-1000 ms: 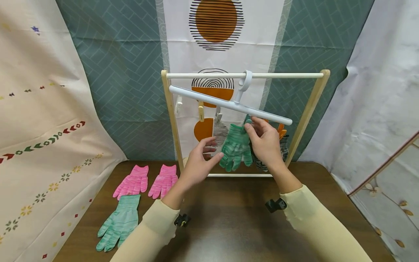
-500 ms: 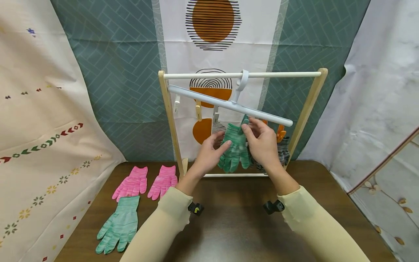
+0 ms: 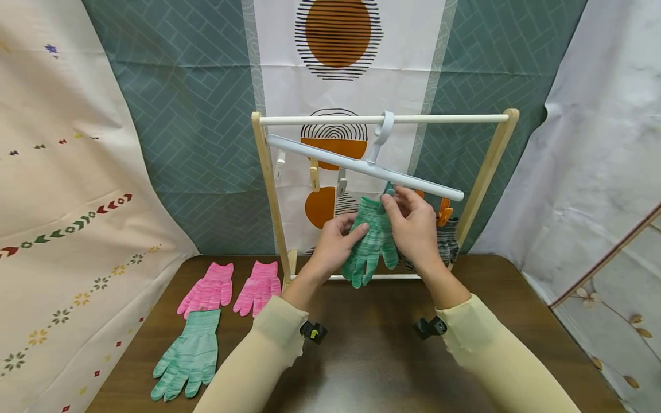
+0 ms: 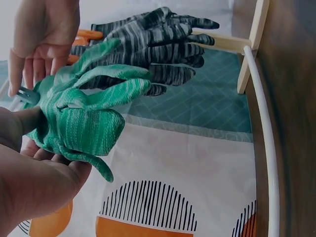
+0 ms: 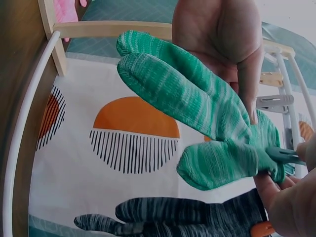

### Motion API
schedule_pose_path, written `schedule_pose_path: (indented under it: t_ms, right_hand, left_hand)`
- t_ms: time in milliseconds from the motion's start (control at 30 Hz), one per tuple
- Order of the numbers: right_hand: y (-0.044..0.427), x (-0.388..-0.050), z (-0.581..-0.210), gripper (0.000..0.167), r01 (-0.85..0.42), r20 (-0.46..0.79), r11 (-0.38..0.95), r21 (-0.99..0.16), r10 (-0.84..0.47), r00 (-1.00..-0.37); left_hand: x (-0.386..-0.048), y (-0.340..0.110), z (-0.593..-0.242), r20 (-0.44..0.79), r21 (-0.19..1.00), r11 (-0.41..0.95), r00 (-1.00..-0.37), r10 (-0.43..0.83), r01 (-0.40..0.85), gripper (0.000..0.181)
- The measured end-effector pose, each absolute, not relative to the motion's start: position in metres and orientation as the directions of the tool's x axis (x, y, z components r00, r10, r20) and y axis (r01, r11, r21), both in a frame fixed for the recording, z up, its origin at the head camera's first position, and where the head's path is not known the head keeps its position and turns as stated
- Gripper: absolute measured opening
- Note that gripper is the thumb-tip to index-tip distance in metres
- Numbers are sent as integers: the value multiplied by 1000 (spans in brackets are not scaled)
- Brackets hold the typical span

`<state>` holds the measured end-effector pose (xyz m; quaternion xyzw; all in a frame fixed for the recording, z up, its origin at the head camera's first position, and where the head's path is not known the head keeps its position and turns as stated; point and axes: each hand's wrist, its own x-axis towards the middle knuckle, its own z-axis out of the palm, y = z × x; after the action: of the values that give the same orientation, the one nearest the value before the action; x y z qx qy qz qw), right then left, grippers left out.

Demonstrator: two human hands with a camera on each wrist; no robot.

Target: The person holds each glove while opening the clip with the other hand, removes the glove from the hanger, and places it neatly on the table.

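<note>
A green striped knit glove hangs, fingers down, below the right half of a white hanger. My left hand pinches the glove's left edge below the cuff, thumb in front. At the cuff's right corner, my right hand holds a teal clothespin, which hangs from the hanger. In the right wrist view the clothespin's jaws lie at the cuff; whether they grip it I cannot tell. Black-and-grey striped gloves hang to the right from orange clothespins, partly hidden by my right hand.
The hanger tilts down to the right on a wooden rack's white top rod. White, beige and grey clothespins hang on its left half. Two pink gloves and a green glove lie on the table at left.
My left hand has moved right and taken hold of the glove's left edge. The glove has tilted slightly, its fingers shifting down and toward me. My right hand stays at the clothespin.
</note>
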<state>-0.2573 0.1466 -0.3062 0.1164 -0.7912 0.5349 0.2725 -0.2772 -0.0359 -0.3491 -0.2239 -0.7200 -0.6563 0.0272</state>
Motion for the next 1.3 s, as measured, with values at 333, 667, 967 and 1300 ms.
schedule_pose_path:
  t_ms: [333,667,967,1300]
  right_hand:
    - [143,-261,-308,49,-512,567,284,-810,160,-808]
    - [143,-263,-307,41,-554,618,292,-779,215,-756]
    - [144,-265,-307,39,-567,643,313,-761,252,-723]
    - [145,-268,-308,36,-587,657,302,-751,265,-706]
  left_hand:
    - [-276,-30,-348,313,946,-10,-906,285,323,28]
    - [-275,-22,-347,325,941,6,-909,263,338,30]
    - [-276,-19,-347,308,948,5,-918,249,319,33]
    - [-276,-19,-348,309,946,19,-915,259,325,27]
